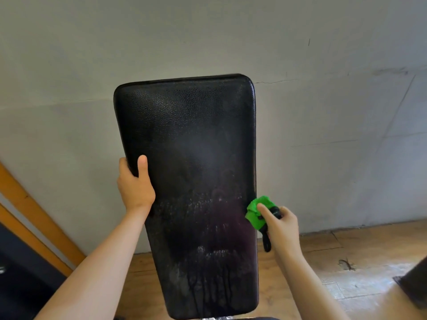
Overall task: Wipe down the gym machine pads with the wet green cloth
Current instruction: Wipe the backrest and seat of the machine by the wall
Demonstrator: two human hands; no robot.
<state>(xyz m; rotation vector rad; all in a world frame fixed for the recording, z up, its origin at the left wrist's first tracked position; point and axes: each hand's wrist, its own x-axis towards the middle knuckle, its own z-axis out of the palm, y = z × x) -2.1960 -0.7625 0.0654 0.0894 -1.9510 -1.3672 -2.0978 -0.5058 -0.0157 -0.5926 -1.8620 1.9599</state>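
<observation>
The left hand clasped the pad by its left edge, thumb on the face. The right hand had its grip closed around the bunched green cloth, at the pad's right edge, low down. Hazard — runoff streaked the lower face; an over-wet cloth could drip onto the floor.

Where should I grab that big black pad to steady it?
Its left long edge, from the left, as the left hand grips the black pad: thumb on the face, fingers behind. The rounded edge suits wrapping, and leaves the right side to the green cloth.
</observation>
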